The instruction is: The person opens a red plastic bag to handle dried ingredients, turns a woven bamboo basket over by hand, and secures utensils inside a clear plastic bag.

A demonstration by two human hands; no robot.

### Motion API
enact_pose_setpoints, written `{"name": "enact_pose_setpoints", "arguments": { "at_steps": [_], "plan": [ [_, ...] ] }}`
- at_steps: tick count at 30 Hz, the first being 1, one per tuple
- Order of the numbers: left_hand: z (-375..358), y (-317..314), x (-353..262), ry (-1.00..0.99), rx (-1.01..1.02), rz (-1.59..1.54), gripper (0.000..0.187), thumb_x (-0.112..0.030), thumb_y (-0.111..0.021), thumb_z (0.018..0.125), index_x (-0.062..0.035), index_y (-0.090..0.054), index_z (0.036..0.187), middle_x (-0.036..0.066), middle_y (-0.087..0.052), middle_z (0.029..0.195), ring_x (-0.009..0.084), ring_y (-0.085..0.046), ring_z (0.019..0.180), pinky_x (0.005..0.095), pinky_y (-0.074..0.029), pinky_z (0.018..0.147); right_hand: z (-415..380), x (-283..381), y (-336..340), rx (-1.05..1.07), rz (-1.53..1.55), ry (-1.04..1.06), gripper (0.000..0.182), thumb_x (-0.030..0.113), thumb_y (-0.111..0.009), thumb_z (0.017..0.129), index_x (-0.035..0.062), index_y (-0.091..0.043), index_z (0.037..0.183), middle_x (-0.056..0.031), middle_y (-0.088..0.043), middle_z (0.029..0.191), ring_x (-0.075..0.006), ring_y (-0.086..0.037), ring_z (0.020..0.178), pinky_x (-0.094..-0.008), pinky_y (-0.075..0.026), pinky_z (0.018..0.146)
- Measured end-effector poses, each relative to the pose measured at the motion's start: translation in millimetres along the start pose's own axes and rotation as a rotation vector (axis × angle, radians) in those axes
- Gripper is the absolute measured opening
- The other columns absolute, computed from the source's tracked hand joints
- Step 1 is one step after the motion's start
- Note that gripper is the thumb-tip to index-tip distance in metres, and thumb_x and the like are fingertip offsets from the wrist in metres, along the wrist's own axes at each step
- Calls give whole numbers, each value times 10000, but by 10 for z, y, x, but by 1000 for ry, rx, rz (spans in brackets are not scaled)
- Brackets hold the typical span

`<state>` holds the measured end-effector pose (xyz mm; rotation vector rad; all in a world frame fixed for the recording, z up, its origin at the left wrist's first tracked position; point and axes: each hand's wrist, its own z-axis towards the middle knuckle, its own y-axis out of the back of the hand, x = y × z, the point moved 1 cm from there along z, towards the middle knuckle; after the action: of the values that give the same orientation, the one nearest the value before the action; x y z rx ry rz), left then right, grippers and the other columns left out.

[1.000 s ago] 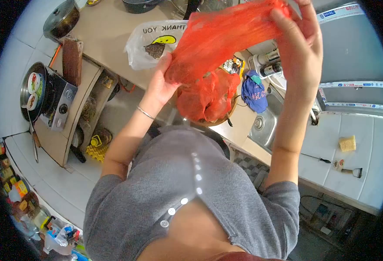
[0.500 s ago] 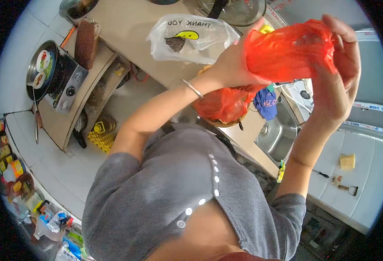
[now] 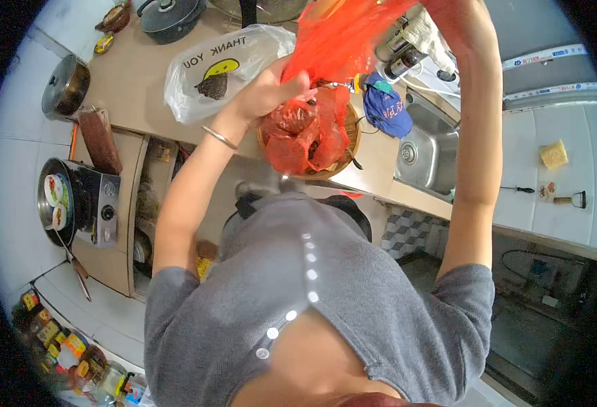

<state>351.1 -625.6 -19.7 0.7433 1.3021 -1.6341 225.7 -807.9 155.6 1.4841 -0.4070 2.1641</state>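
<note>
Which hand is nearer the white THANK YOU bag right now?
Left. The left hand is beside the white bag, at its right side in view, contact unclear; the right hand is farther off to the right, at the picture's top edge.

Red bag (image 3: 344,42) — white carrier (image 3: 249,68) (yellow smiley (image 3: 222,68), black letters (image 3: 214,53)) — grey shirt (image 3: 264,271).

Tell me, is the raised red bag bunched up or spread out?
Spread out: the red bag stretches between the left hand and the right hand. Whether its mouth is open, I cannot tell.
</note>
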Motion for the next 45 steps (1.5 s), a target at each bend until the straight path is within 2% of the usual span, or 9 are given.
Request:
{"name": "enact_pose_setpoints", "arguments": {
  "at_steps": [6, 8, 11, 15, 29, 33, 35, 38, 45],
  "plan": [
    [101, 9, -164, 420, -186, 746, 350, -200, -735, 754, -49, -645, 1056, 69, -621, 1083, 184, -599, 982, 317, -501, 780, -117, 26, -2, 34, -58, -18, 258, -52, -520, 823, 8, -594, 1062, -83, -633, 976, -152, -608, 871, -284, -489, 808],
    [146, 119, -162, -605, -387, 1699, 341, -156, -768, 686, -66, -655, 995, 63, -665, 863, 200, -640, 728, 319, -513, 684, -138, 27, -33, 128, -196, 25, 266, -55, -528, 820, 5, -593, 1072, -87, -639, 976, -150, -619, 860, -284, -503, 807],
    [185, 172, -175, -382, -468, 1292, 362, -159, -713, 599, -125, -667, 957, 112, -585, 799, 345, -579, 795, 434, -480, 747, -187, 112, -197, 201, -215, 31, 270, -39, -537, 824, 3, -593, 1085, -90, -645, 977, -148, -626, 855, -285, -511, 809],
    [143, 267, -194, -158, -368, 1344, 344, -169, -717, 648, -88, -649, 975, 144, -660, 850, 353, -625, 821, 409, -498, 731, -184, 75, -261, 238, -257, 160, 278, -58, -554, 811, -4, -601, 1080, -87, -648, 992, -134, -625, 896, -275, -510, 843],
    [-327, 484, -323, 310, -370, 424, 419, -151, -724, 787, -20, -607, 1167, 73, -647, 1071, 140, -603, 972, 304, -470, 871, -402, -34, -240, 16, -687, 237, 235, -40, -570, 785, 5, -677, 989, -99, -678, 887, -157, -620, 826, -291, -512, 772],
    [-414, 540, -335, 207, -442, 461, 329, -80, -717, 777, -27, -628, 1089, 66, -628, 1069, 114, -592, 963, 277, -493, 812, -583, -48, -168, 36, -747, 92, 140, -2, -577, 808, -9, -667, 914, -75, -672, 781, -147, -604, 674, -277, -494, 626],
    [-424, 569, -300, 149, -492, 518, 299, -45, -712, 769, -26, -632, 1057, 61, -612, 1064, 109, -590, 942, 267, -505, 779, -687, -232, -61, 38, -857, 42, 270, -20, -575, 797, -43, -585, 1066, -79, -644, 925, -126, -616, 841, -249, -490, 776],
    [-401, 570, -353, -353, -770, 1155, 267, 29, -683, 729, -16, -621, 984, 67, -497, 1005, 132, -576, 860, 252, -529, 683, -882, -211, -261, 41, -704, 142, 164, 13, -652, 746, -9, -626, 907, -110, -638, 855, -166, -622, 746, -280, -503, 664],
    [-325, 619, -536, -789, -816, 1046, 264, -91, -693, 754, -14, -596, 987, 89, -507, 1071, 177, -544, 989, 308, -515, 807, -1483, -545, -737, 252, -216, -172, 136, -8, -655, 782, 6, -610, 909, -18, -551, 885, -92, -528, 859, -211, -427, 732]
  ]
}}
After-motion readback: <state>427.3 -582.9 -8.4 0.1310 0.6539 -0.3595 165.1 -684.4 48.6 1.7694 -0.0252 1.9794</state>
